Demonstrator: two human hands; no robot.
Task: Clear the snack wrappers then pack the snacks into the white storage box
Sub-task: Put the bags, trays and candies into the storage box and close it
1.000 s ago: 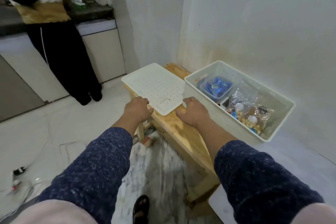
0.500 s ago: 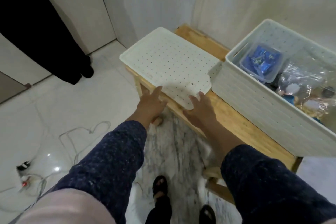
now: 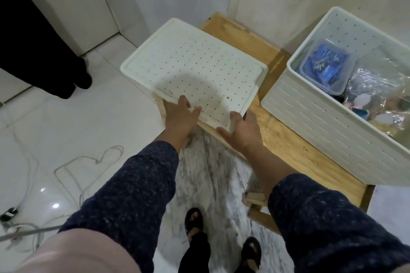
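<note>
The white storage box point(image 3: 315, 117) stands open on the right of a low wooden bench point(image 3: 286, 139). Inside it lie a clear tub of blue-wrapped snacks point(image 3: 321, 66) and clear bags of snacks point(image 3: 377, 95). Its white perforated lid point(image 3: 193, 68) lies flat on the bench's left end, overhanging the edge. My left hand point(image 3: 180, 115) grips the lid's near edge, thumb on top. My right hand point(image 3: 240, 128) holds the lid's near right corner, fingers curled under it.
A wall runs close behind the bench. Another person in black trousers point(image 3: 33, 51) stands at the far left by a white cabinet point(image 3: 73, 6). White cables point(image 3: 73, 166) and a plug lie on the tiled floor at the left. My sandalled feet point(image 3: 195, 219) stand below.
My head has tilted down and come closer. Both hands went from resting at the lid's near edge to gripping it, and the lid's near corner now sits in my right hand.
</note>
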